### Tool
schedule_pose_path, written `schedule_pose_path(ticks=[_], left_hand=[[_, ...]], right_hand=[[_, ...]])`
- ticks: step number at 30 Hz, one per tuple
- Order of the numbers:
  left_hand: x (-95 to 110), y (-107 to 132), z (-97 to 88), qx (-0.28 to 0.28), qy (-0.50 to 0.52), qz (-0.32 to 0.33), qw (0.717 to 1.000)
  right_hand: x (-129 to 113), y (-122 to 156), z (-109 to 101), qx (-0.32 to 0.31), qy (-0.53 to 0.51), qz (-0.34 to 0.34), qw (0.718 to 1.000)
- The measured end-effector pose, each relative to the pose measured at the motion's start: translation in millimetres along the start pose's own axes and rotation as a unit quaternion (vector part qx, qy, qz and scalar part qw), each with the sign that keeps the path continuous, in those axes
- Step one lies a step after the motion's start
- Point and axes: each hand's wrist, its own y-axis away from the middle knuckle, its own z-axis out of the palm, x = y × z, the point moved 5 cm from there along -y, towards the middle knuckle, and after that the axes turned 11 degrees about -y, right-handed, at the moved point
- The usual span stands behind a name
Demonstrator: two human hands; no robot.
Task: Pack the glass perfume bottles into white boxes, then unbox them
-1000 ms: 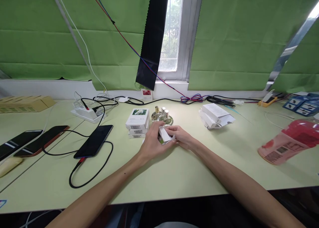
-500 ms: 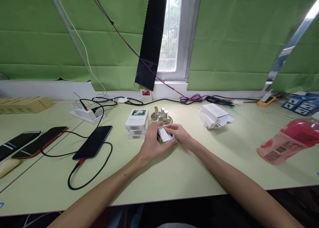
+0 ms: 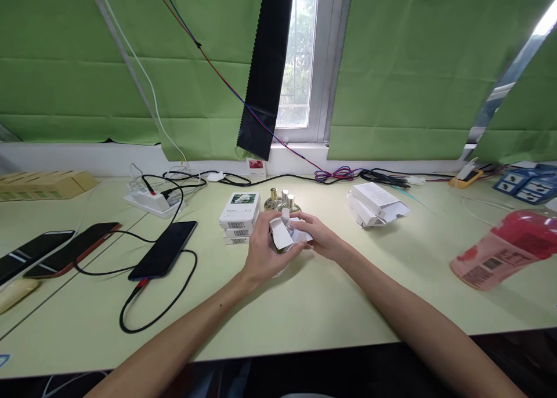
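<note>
Both my hands meet over the middle of the pale green table [image 3: 304, 305]. My left hand [image 3: 263, 247] wraps round a small white carton [image 3: 282, 234] whose end flaps stand open. My right hand [image 3: 317, 235] pinches the carton's right side. Just behind them stand three small glass bottles with gold caps [image 3: 282, 199]. A stack of three white boxes with barcodes [image 3: 239, 217] lies to the left of the carton.
Three phones [image 3: 163, 250] lie at the left, one on a black cable [image 3: 152, 311], near a white power strip [image 3: 152, 201]. Flattened white cartons [image 3: 376, 203] lie at the right. A pink bottle [image 3: 500, 250] lies on its side at far right. Cables run along the window sill.
The carton has been lifted slightly and turned, and its flaps are now more open. Both hands shifted a little upward with it.
</note>
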Motion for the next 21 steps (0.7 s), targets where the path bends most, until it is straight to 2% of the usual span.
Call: schedule_pose_path(ticks=[11, 21], left_hand=[[-0.3, -1.2, -1.4, 0.022, 0.004, 0.03, 0.999], [4.5, -3.3, -4.5, 0.038, 0.006, 0.086, 0.996]], right_hand=[[-5.2, -0.8, -3.5, -0.043, -0.105, -0.043, 0.993], [-8.5, -0.2, -3.1, -0.058, -0.112, -0.066, 0.99]])
